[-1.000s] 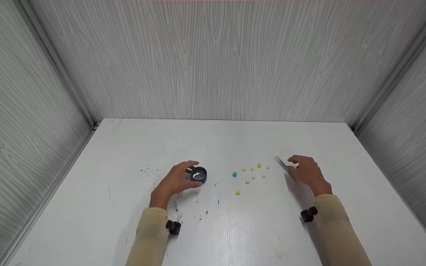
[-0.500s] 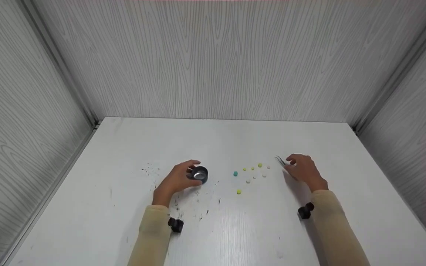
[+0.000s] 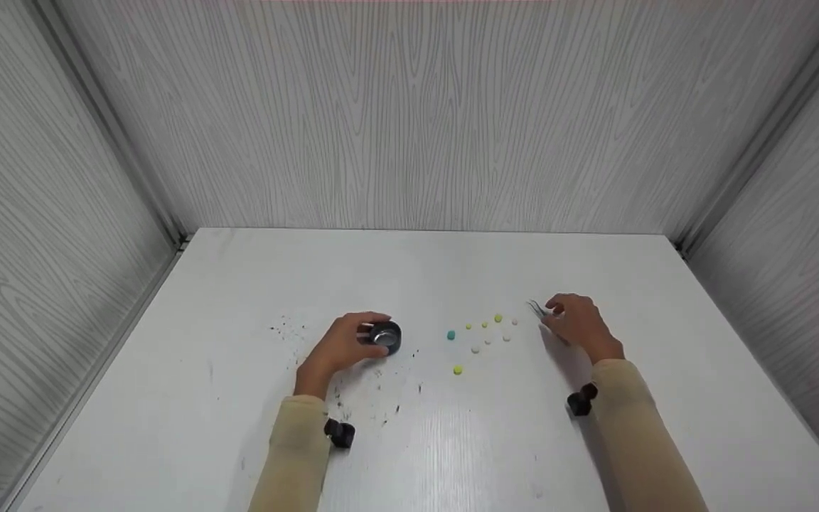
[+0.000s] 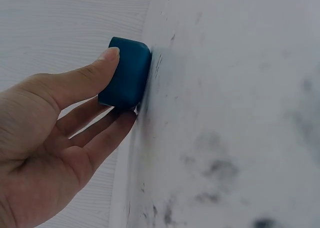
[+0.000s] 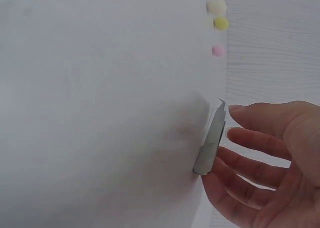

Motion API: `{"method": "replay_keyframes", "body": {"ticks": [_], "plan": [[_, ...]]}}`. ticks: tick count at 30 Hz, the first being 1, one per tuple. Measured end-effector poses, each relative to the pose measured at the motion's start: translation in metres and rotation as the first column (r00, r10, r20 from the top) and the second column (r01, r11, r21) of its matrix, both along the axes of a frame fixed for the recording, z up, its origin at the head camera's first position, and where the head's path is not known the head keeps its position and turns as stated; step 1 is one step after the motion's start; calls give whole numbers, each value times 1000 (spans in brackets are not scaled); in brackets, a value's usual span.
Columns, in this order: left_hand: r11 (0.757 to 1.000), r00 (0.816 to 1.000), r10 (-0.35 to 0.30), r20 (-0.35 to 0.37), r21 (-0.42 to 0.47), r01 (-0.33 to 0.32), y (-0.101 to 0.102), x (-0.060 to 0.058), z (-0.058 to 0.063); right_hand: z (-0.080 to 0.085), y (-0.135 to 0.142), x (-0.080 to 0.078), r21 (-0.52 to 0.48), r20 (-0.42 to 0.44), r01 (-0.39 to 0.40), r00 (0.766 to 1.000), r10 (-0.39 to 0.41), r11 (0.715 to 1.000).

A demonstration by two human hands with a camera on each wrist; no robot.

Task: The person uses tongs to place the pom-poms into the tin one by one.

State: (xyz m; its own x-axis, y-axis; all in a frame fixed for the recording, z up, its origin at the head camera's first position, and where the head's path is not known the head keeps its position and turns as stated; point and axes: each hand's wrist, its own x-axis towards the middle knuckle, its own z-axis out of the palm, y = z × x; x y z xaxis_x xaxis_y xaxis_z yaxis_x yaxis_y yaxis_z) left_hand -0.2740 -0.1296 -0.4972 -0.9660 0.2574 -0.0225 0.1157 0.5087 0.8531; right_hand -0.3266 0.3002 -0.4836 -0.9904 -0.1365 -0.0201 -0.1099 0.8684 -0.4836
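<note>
My left hand (image 3: 344,345) holds a small round cup (image 3: 385,338) by its sides, thumb on the near side and fingers round the far side. From above the cup looks dark with a shiny inside; its outer wall (image 4: 125,73) shows blue in the left wrist view. My right hand (image 3: 577,326) is at a pair of metal tweezers (image 3: 537,310) with bent tips. In the right wrist view the thumb and index finger stand just off the tweezers (image 5: 212,144), while the lower fingertips reach their blunt end. The palm hides part of the tweezers in the head view.
Between the hands lie several small pellets: a teal one (image 3: 451,335), a yellow one (image 3: 458,370) nearer me, and others in yellow, whitish and pink (image 5: 218,50). Dark specks and smudges (image 3: 342,405) mark the white table (image 3: 424,270) around the left hand. Grained panels (image 3: 409,114) surround it.
My left hand has closed in on the cup, which has shifted slightly right. The right hand has moved a little left over the tweezers, covering more of them. The pellets stay put.
</note>
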Motion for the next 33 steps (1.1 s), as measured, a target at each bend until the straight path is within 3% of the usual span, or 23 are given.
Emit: {"method": "replay_keyframes", "body": {"ticks": [14, 24, 33], "plan": [[998, 1000, -21, -3, -63, 21, -1, -1, 0, -7, -3, -6, 5, -12, 34, 999, -34, 999], [997, 999, -39, -17, -65, 37, -2, 1, 1, -3, -7, -7, 34, 64, 103, 992, -105, 994], [996, 1000, -15, -7, -90, 14, -2, 0, 0, 4, -7, -3, 15, 61, 117, 991, -117, 993]]}}
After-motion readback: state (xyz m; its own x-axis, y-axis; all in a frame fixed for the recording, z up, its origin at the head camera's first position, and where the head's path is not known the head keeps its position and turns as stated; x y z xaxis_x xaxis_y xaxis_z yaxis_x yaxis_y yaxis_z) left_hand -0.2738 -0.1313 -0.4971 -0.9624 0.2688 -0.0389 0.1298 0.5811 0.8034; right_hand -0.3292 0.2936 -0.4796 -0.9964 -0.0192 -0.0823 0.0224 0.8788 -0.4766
